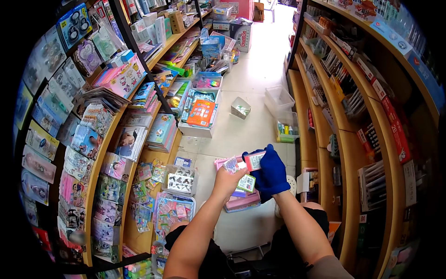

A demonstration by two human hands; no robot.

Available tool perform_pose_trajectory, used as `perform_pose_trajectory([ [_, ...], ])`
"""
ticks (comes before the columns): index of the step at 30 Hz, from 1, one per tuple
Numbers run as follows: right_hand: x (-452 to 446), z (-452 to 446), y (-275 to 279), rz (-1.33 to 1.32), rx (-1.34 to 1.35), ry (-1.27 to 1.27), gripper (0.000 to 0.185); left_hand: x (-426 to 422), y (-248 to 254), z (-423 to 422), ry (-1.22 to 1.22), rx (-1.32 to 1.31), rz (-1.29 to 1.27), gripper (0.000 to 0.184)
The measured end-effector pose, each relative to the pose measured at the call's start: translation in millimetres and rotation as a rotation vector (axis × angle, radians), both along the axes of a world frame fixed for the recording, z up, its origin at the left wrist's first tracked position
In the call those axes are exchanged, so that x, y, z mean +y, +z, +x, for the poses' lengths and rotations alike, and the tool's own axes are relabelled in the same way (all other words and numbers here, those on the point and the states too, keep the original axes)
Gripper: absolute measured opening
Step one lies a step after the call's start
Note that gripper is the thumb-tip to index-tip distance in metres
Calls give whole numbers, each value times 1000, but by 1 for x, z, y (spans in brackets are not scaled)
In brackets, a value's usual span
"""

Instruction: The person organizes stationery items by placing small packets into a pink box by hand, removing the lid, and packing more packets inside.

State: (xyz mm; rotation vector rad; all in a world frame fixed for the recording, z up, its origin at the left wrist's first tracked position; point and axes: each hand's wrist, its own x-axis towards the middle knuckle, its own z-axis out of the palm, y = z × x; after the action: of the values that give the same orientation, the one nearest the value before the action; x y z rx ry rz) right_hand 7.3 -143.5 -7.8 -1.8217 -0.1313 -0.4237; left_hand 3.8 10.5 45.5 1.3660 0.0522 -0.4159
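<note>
Just below frame ctr, my R hand point(272, 172), in a blue glove point(274, 182), grasps a red-edged pkt point(255, 161); the fingers' exact hold is partly hidden. My L hand point(227, 181), bare, pinches a clear pkt w/ pinkish print point(233, 165) btwn thumb & fingers, and it blocks part of the pink box point(245, 203) under both hands. Can't tell if the green-edged pkt point(247, 183) btwn my hands rests on other stuff or is held too. Print's too small to read. Black lens edge cuts off the shelving both sides; far end of the tile floor point(253, 139), top ctr, is washed out by glare.

Glove looks like soft cloth, pkts flat w/ a bit of shine, box straight-sided. Wooden shelves point(346, 139) at R bend w/ the lens. Lower L of ctr, a clear plastic tub point(180, 191) holds small white & dark pcs.

Red-edged pkt: flat rectangle, tilted, pale label panel w/ fine print, red border strongest on its L side. It's up above the pink box, just beside the clear pkt; can't tell if they touch.
</note>
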Motion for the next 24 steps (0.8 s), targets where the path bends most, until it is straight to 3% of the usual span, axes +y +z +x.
perform_pose_trajectory([
  [2,3,-2,2,123,60,78,20,0,-6,1,13,44,-68,37],
  [4,17,-6,-1,1039,239,210,27,3,-7,1,-21,105,-105,41],
  [7,0,-11,1,-23,168,190,25,10,-4,1,-143,195,-123,42],
  [9,-2,-13,-2,-700,-223,80,24,11,-1,0,-188,208,-126,37],
  [12,3,-19,-3,-597,-89,64,24,13,7,-2,-212,239,-82,27],
  [13,3,-20,-5,-660,-172,3,24,13,9,-1,-221,263,-54,27],
  [16,8,-25,8,-389,53,-63,26,13,3,2,-243,297,-42,25],
  [20,-7,-17,-4,-567,-56,-28,36,9,-5,2,-195,294,-135,22],
  [22,-4,-16,-3,-309,53,12,36,7,0,1,-48,200,-80,19],
  [24,12,-10,-15,218,201,-6,42,5,0,2,82,73,-21,18],
])
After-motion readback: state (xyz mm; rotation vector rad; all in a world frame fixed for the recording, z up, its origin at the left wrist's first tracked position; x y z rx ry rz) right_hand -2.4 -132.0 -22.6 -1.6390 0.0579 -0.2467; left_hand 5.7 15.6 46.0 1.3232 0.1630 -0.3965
